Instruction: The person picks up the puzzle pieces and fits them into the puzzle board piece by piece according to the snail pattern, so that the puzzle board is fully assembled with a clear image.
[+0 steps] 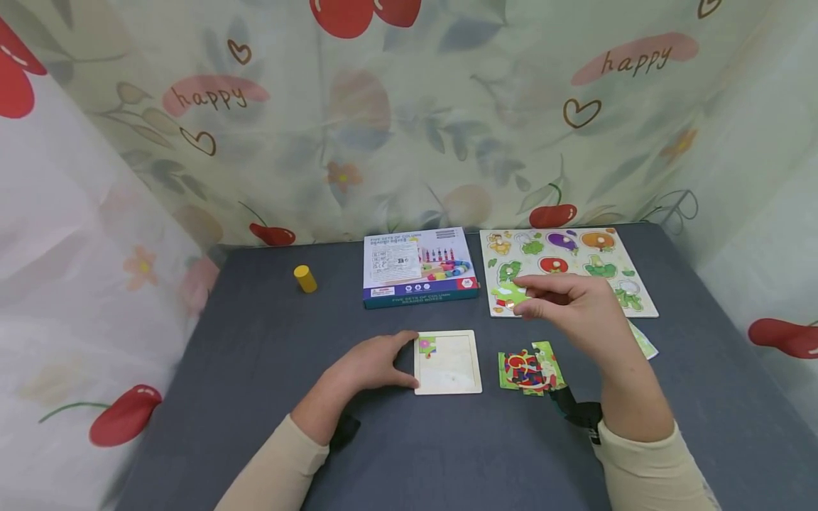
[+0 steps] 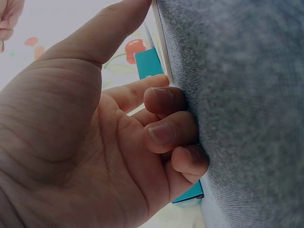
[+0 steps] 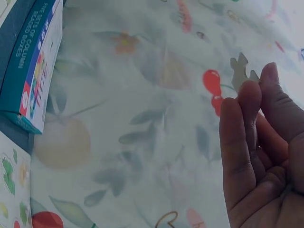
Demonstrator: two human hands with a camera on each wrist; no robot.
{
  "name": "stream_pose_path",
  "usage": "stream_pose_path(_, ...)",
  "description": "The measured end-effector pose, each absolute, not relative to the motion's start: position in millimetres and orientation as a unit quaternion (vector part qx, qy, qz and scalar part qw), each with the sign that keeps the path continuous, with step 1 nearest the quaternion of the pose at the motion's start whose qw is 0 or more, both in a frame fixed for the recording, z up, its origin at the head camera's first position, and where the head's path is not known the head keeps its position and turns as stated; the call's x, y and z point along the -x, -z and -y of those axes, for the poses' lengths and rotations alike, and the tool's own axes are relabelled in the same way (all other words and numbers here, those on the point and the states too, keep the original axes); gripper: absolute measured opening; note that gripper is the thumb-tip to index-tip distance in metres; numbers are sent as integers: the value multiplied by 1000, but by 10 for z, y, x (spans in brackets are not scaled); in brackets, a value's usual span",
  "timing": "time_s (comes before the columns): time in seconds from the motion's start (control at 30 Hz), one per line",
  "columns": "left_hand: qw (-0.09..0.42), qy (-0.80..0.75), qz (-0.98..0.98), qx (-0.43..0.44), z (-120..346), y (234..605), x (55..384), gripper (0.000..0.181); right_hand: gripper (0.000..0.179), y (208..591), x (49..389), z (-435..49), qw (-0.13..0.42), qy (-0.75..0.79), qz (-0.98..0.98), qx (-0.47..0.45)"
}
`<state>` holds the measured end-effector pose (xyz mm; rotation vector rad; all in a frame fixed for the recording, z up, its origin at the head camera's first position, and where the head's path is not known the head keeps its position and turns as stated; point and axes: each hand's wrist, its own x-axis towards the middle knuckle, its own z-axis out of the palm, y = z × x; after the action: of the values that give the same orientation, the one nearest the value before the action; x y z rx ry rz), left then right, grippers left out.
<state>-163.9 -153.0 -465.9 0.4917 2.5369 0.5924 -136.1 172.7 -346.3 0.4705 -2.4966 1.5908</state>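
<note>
My left hand (image 1: 373, 362) holds a square wooden puzzle tray (image 1: 450, 372) by its left side, index finger at the far corner and thumb at the near one. In the left wrist view the other fingers curl against the grey cloth. One green puzzle piece with a pink spot (image 1: 427, 345) lies in the tray's far left corner. Raised to the right, my right hand (image 1: 584, 309) pinches a green jigsaw piece (image 1: 511, 292) between thumb and fingers. The right wrist view shows this piece's pale side (image 3: 240, 73). Beside the tray lies a pile of colourful puzzle pieces (image 1: 527, 370).
Behind the tray lies a bead set box (image 1: 418, 270). A vegetable picture board (image 1: 552, 245) is at back right, partly behind my right hand. A pale green card (image 1: 642, 341) shows near the right forearm. A yellow cylinder (image 1: 305, 279) stands at back left. Printed curtains (image 1: 409, 128) surround the table.
</note>
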Motion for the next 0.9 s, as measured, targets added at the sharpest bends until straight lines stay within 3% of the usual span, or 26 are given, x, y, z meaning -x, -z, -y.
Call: stream_pose_path(0.9, 251, -213, -930, -167, 1517, 4654, 1648, 91, 33, 3781, 1515, -1190, -100, -525, 832, -145)
